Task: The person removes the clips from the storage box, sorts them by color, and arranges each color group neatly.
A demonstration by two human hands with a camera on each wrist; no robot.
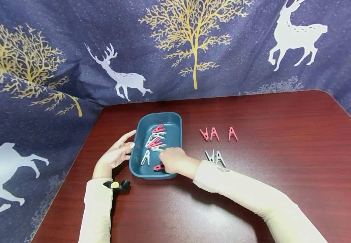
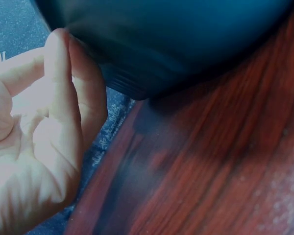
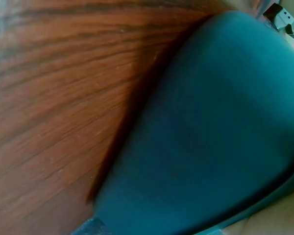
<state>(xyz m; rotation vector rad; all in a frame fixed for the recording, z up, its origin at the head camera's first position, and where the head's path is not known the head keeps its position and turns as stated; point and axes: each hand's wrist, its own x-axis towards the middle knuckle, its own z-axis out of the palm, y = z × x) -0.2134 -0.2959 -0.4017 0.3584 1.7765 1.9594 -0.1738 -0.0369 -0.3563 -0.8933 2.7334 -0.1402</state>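
My left hand (image 1: 116, 153) rests against the outer left wall of a blue plastic bin (image 1: 136, 170), with its fingers fairly straight. In the left wrist view those fingers (image 2: 59, 73) meet the bin's side. My right hand (image 1: 172, 160) reaches over the bin's right wall near the front corner, fingers curled down around a red clothespin (image 1: 157, 167) whose one end sticks out to the left; the fingertips are hidden. Behind it in the bin lie white clothespins (image 1: 146, 157) and red clothespins (image 1: 158, 128). Only the bin's outer wall (image 3: 201, 117) fills the right wrist view.
Right of the bin on the dark red table (image 1: 269, 141) lie three red clothespins (image 1: 214, 134) in a row. Closer to my right forearm are two white clothespins (image 1: 220, 158). A patterned blue cloth (image 1: 169, 74) hangs behind the table.
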